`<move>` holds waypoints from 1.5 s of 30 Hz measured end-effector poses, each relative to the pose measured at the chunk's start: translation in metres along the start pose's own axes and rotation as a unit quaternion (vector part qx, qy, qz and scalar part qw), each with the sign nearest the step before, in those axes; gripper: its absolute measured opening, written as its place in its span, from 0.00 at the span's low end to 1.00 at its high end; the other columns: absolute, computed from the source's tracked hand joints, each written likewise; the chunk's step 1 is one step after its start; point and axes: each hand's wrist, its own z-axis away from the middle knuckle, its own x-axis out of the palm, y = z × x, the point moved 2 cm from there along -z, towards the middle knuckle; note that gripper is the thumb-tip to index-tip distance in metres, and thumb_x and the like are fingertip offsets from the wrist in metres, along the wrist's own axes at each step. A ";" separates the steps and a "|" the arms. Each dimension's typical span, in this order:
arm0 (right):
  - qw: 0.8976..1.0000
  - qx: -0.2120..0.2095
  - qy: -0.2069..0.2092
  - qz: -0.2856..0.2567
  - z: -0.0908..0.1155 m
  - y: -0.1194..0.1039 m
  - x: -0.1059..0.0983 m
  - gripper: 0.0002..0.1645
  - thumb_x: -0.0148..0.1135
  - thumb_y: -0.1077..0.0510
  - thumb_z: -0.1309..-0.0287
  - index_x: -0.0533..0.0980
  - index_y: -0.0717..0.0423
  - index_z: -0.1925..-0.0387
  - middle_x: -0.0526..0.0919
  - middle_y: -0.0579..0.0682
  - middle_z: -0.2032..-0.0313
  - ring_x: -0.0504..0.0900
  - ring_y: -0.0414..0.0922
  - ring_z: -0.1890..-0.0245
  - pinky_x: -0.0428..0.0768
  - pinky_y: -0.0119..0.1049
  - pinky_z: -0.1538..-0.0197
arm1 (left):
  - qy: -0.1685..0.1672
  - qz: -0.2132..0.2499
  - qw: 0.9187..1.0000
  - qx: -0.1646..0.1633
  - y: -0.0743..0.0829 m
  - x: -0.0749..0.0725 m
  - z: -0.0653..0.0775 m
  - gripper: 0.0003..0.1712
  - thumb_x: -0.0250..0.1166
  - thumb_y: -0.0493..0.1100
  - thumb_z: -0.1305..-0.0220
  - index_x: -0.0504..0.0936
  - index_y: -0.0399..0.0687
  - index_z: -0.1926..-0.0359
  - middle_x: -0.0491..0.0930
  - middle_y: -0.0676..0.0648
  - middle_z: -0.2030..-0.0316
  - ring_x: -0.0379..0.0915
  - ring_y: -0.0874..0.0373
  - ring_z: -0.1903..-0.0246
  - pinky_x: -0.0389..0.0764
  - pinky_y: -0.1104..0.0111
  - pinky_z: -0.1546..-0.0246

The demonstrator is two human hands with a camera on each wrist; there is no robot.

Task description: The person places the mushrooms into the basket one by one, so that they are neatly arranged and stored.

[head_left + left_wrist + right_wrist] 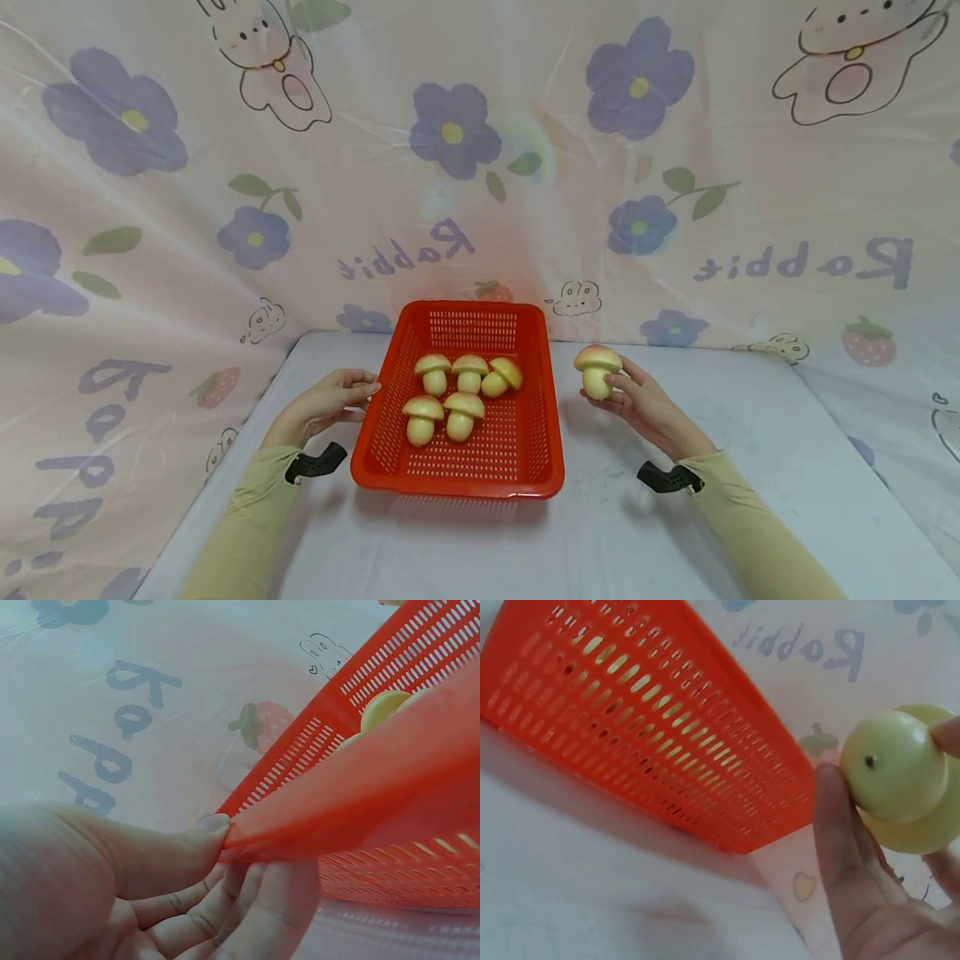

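Observation:
A red plastic basket (495,479) with slotted walls stands at the middle of the table, several yellow toy mushrooms (461,417) with reddish-tinged caps lying inside it. My left hand (330,403) pinches the basket's left rim, thumb on top and fingers beneath, as the left wrist view confirms. Just right of the basket, my right hand (645,408) holds another toy mushroom (597,372) upright by its stem, above the table. From below, the right wrist view shows this mushroom's rounded stem end (892,765) with a small dark spot, between thumb and fingers.
The table (720,400) has a white cover. Behind and to the left hangs a pale curtain (517,225) printed with purple flowers, rabbits and strawberries. Black wrist mounts (669,477) sit at both sleeve cuffs.

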 end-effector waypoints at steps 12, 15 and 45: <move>1.000 -0.003 -0.020 0.018 0.004 -0.013 0.013 0.27 0.52 0.62 0.32 0.56 0.56 0.35 0.74 0.54 0.46 0.81 0.55 0.52 0.77 0.46 0.47 | -0.002 -0.004 1.000 0.002 0.002 0.000 0.003 0.23 0.55 0.41 0.29 0.66 0.24 0.44 0.78 0.41 0.60 0.78 0.54 0.65 0.83 0.60 0.61; 1.000 0.001 -0.019 0.025 0.004 -0.017 0.018 0.27 0.53 0.62 0.32 0.56 0.55 0.36 0.72 0.55 0.46 0.81 0.55 0.51 0.77 0.46 0.48 | -0.002 -0.003 1.000 0.001 0.002 0.000 0.003 0.23 0.55 0.41 0.29 0.66 0.24 0.44 0.78 0.41 0.60 0.78 0.54 0.65 0.83 0.60 0.61; 0.992 0.052 -0.104 0.051 -0.011 -0.037 0.082 0.35 0.56 0.64 0.36 0.54 0.57 0.32 0.68 0.60 0.46 0.78 0.53 0.54 0.76 0.49 0.46 | -0.003 0.000 1.000 0.002 0.002 0.000 0.002 0.23 0.56 0.41 0.29 0.66 0.24 0.44 0.78 0.40 0.59 0.78 0.54 0.65 0.82 0.60 0.60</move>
